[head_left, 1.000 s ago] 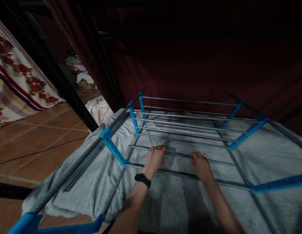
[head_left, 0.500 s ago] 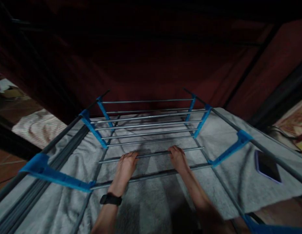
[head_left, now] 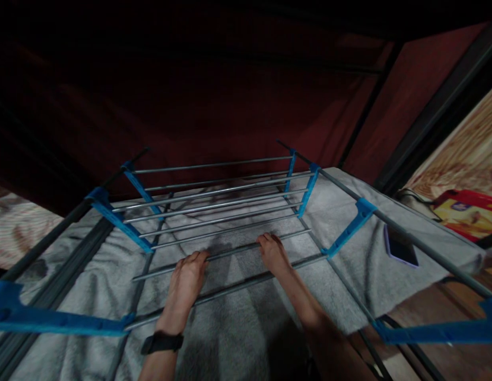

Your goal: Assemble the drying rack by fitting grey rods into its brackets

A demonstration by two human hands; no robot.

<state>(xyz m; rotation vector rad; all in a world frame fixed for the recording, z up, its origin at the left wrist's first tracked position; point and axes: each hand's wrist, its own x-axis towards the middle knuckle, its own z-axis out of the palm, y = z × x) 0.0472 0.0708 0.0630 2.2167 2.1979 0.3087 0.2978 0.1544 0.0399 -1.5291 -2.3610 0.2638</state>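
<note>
Both my hands grip one loose grey metal rod (head_left: 234, 251) that runs crosswise inside a rack frame lying on a blanket. My left hand (head_left: 188, 276), with a black band on its wrist, is wrapped over the rod left of centre. Closer to the rod's right end, my right hand (head_left: 271, 253) has its fingers curled over it. Beyond the rod, several crossbars (head_left: 214, 203) span between blue plastic brackets (head_left: 309, 191). Nearer to me, another crossbar (head_left: 233, 288) joins a left bracket (head_left: 66, 321) and a right bracket (head_left: 351, 227). Long dark poles (head_left: 422, 248) carry the brackets.
Beneath the frame lies a grey fleecy blanket (head_left: 341, 301). Several grey poles (head_left: 66, 264) lie bundled at left. A phone (head_left: 402, 247) rests on the blanket at right. Past it is a red and yellow package (head_left: 470, 214). A dark red panel (head_left: 214, 106) stands behind.
The view has turned to the right, so the frame sits further left and the red and yellow package shows. My hands stay on the same rod.
</note>
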